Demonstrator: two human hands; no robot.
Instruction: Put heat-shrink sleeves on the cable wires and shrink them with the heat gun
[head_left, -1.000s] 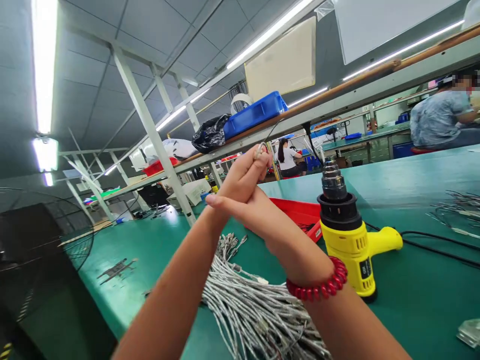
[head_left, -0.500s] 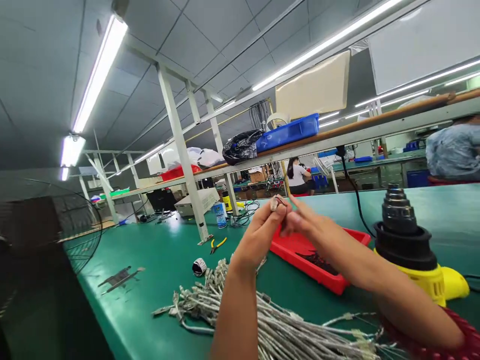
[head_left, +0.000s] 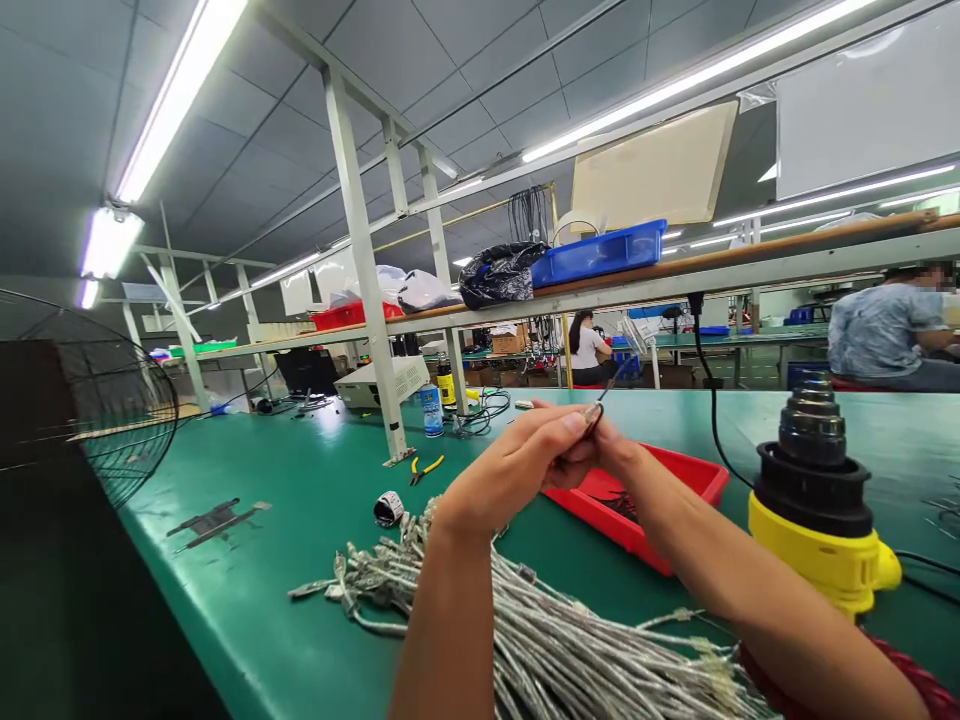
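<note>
Nearest, the bundle of silvery cables (head_left: 577, 640) lies on the green bench (head_left: 300, 480) beneath the person's forearms; a dropping wrist could snag a loose strand and drag others along. Close to the right forearm, the yellow heat gun (head_left: 814, 560) points nozzle up; an elbow swinging outward might knock it, and if the nozzle is hot, which cannot be told, burn skin.

Further out, the hands meet above the bench. The left hand (head_left: 514, 465) pinches a small piece (head_left: 594, 415) between thumb and fingers; the right hand (head_left: 609, 450) is against it, its fingers mostly hidden, so its grip cannot be told. The piece is tiny, so a weak pinch could let it slip into the red tray (head_left: 694, 478) just beyond and below, among the dark bits (head_left: 621, 503) there.

Beyond the cables, the roll (head_left: 388, 508) could roll away if nudged.
</note>
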